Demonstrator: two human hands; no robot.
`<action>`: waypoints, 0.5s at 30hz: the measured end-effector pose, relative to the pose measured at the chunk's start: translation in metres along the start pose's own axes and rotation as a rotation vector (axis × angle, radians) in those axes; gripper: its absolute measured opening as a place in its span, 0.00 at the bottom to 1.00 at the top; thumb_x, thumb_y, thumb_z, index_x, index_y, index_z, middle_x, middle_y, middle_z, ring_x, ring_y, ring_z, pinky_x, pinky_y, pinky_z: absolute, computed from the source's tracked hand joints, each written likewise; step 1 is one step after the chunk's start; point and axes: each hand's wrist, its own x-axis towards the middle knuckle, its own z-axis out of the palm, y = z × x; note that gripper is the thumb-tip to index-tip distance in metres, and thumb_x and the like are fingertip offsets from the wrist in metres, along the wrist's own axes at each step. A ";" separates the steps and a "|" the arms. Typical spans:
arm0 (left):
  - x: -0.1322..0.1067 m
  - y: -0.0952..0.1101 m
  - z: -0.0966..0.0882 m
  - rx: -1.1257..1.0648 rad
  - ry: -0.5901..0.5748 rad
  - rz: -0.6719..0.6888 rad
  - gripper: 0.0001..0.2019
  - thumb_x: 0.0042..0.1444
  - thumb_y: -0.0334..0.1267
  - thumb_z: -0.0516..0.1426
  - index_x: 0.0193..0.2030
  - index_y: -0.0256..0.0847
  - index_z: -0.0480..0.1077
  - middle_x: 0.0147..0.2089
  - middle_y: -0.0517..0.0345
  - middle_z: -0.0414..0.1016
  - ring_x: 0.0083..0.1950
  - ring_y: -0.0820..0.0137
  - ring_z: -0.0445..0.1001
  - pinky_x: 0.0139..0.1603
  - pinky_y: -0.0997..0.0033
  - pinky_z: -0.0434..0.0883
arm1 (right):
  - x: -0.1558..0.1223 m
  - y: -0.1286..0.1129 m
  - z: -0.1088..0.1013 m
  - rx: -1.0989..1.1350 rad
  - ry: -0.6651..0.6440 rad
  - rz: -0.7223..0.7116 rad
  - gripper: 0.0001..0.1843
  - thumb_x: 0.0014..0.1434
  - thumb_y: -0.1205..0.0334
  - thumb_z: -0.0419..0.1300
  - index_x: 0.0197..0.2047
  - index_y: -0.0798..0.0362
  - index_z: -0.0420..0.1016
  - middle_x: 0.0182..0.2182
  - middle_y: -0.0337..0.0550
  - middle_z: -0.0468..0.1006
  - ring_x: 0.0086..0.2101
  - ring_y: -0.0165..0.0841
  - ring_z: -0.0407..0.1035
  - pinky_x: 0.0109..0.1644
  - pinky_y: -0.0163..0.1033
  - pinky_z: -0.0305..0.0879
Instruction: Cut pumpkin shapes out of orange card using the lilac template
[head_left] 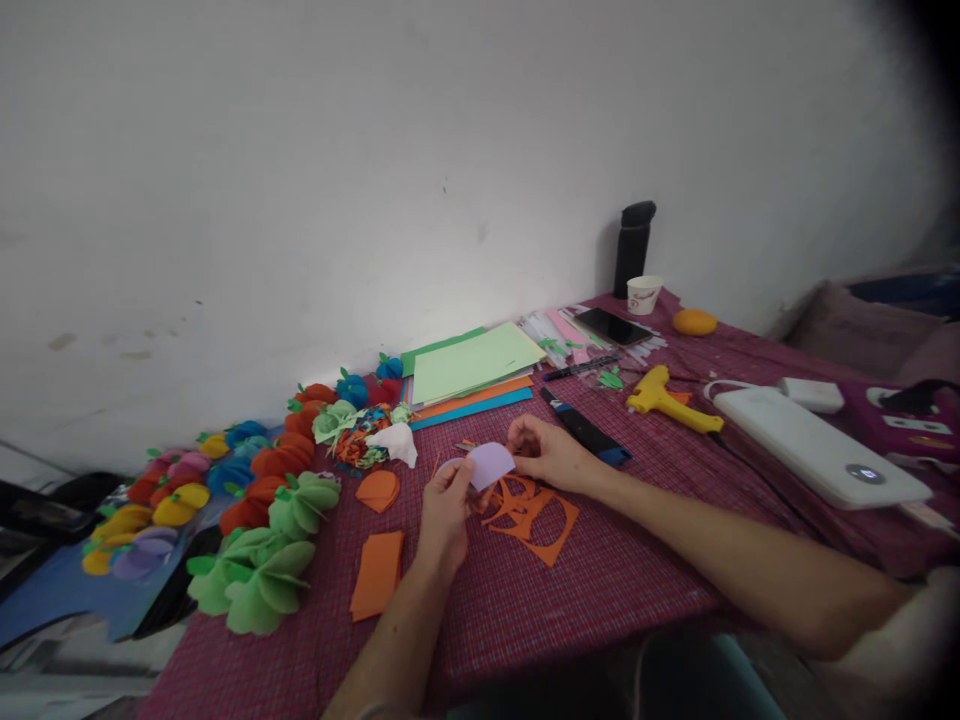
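1. Lilac paper piece [491,464]: pinched between thumb and fingers of left hand [448,492]; orange offcuts [556,545] just below right fingers.
2. Right hand [551,455]: fingertips drawn narrow at right edge of piece; firm pinch or mere contact, cannot tell.
3. Treat as light, thin, probably springy; likely to crease under pressure, unlikely to slip.
4. Hold by edges, using light fingertip pressure; avoid squeezing the middle.
5. Markings: dark print on paper cup [643,298], well beyond right fingers, illegible; lit display [868,474] on white power bank [795,440], well right of right fingers, unreadable.
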 end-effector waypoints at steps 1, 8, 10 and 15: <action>0.000 0.000 0.000 0.018 0.001 0.005 0.12 0.42 0.43 0.61 0.30 0.35 0.72 0.26 0.60 0.68 0.25 0.77 0.63 0.25 0.78 0.61 | 0.000 0.001 0.000 -0.031 0.018 -0.021 0.14 0.43 0.65 0.62 0.32 0.52 0.60 0.24 0.32 0.69 0.23 0.24 0.64 0.24 0.28 0.58; 0.001 -0.002 -0.001 0.150 -0.007 0.069 0.15 0.45 0.45 0.59 0.32 0.35 0.74 0.24 0.61 0.67 0.25 0.77 0.61 0.23 0.79 0.57 | -0.001 -0.008 -0.001 -0.083 -0.070 0.053 0.04 0.45 0.63 0.58 0.26 0.56 0.70 0.18 0.32 0.67 0.18 0.23 0.58 0.20 0.28 0.53; 0.001 -0.002 -0.001 0.181 0.010 0.089 0.15 0.45 0.46 0.58 0.32 0.35 0.74 0.23 0.61 0.66 0.24 0.77 0.60 0.22 0.79 0.57 | -0.001 -0.011 -0.002 -0.043 -0.107 0.129 0.07 0.47 0.61 0.57 0.26 0.56 0.72 0.20 0.35 0.69 0.19 0.23 0.60 0.21 0.28 0.56; 0.000 0.000 0.000 0.218 0.015 0.127 0.16 0.44 0.47 0.59 0.32 0.35 0.75 0.23 0.61 0.68 0.25 0.76 0.62 0.26 0.77 0.59 | -0.002 -0.013 -0.003 0.045 -0.138 0.280 0.18 0.53 0.53 0.51 0.23 0.57 0.70 0.20 0.39 0.70 0.18 0.24 0.63 0.21 0.29 0.58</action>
